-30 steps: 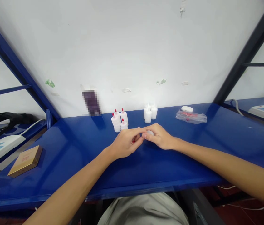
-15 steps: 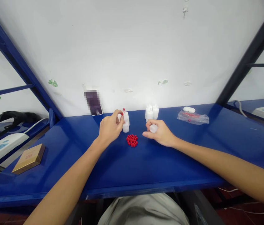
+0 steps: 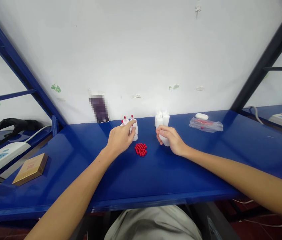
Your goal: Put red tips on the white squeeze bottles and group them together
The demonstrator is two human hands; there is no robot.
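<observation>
My left hand (image 3: pixel 121 135) is at a cluster of white squeeze bottles (image 3: pixel 136 133) with red caps on their nozzles. Its index finger and thumb are apart beside a red-capped tip and do not grip it; its other fingers are partly hidden. My right hand (image 3: pixel 172 138) is wrapped round a white bottle (image 3: pixel 165 141), tilted, whose top is hidden by the fingers. Between the hands, a flat patch of small red caps (image 3: pixel 141 149) lies on the blue table (image 3: pixel 156 180). Behind my right hand stand several white bottles (image 3: pixel 159 119) with no red on their tips.
A phone (image 3: pixel 100 109), its screen blurred, leans on the wall. At the right lie a clear plastic bag (image 3: pixel 206 125) with red inside and a white oval case (image 3: pixel 202 116). A gold box (image 3: pixel 31 169) and a power strip (image 3: pixel 2 158) are at the left.
My left finger and thumb have parted from a bottle's tip, and more red-capped tips show. My right hand has turned the bottle, so its side now shows instead of its round base.
</observation>
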